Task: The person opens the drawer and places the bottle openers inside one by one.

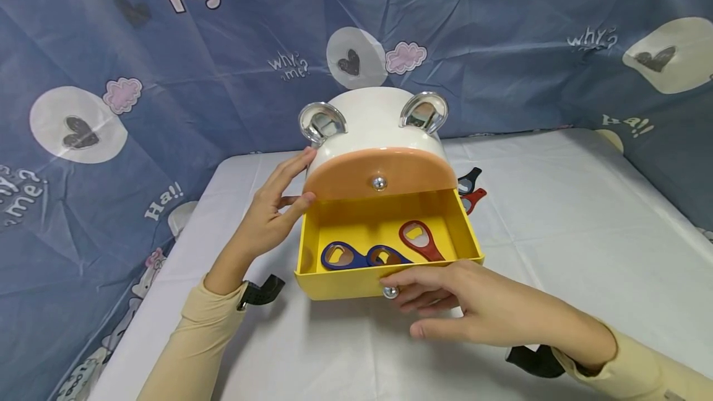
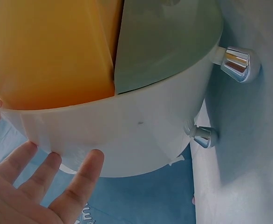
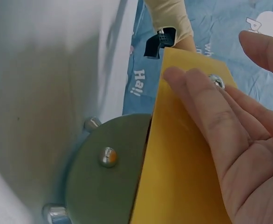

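A white animal-shaped box (image 1: 379, 122) with silver ears stands on the table, its yellow drawer (image 1: 345, 284) pulled out. Inside lie a blue bottle opener (image 1: 358, 259), a second blue bottle opener (image 1: 398, 257) and a red bottle opener (image 1: 431, 250). My left hand (image 1: 266, 221) rests against the box's left side, fingers spread. In the left wrist view its fingertips (image 2: 93, 158) lie along the white casing. My right hand (image 1: 462, 293) touches the drawer front beside the silver knob (image 1: 391, 293). The right wrist view shows those fingers extended, the thumb held apart.
On the table right of the box lie a black bottle opener (image 1: 471, 178) and another red bottle opener (image 1: 477, 195), partly hidden by the box. A second knob (image 1: 379, 183) sits on the orange upper panel (image 1: 340, 178). A blue printed cloth (image 1: 245, 36) hangs behind.
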A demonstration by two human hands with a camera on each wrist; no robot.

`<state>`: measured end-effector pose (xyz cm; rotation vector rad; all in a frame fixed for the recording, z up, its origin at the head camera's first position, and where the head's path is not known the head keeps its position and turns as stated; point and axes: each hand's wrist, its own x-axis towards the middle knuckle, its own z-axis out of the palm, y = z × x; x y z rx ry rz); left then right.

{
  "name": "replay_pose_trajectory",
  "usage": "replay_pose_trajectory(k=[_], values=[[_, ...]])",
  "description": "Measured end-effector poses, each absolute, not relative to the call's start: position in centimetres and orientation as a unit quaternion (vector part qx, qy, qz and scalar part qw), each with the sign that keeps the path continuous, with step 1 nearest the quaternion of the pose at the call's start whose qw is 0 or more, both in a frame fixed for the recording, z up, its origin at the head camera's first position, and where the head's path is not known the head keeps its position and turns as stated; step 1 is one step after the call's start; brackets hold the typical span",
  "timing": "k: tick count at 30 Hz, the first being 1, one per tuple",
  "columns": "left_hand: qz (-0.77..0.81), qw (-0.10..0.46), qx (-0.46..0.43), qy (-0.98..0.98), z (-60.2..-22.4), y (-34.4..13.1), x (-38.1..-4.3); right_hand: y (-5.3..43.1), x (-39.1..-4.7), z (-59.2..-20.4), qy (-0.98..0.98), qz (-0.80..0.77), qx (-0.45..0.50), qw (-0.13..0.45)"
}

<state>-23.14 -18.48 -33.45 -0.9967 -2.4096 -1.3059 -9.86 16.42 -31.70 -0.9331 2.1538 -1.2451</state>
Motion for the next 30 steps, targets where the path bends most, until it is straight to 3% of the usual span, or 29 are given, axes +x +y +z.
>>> replay_pose_trajectory(k=[16, 30], values=[[-0.448, 0.115, -0.342, -0.818, -33.4, -18.7, -23.2, 16.3, -11.6, -31.6, 0.795, -0.449, -0.353, 0.205], [-0.452, 0.114, -0.35, -0.812, -33.4, -18.7, -23.2, 15.6, -16.3, -32.3, 0.811, -0.434, -0.365, 0.145]])
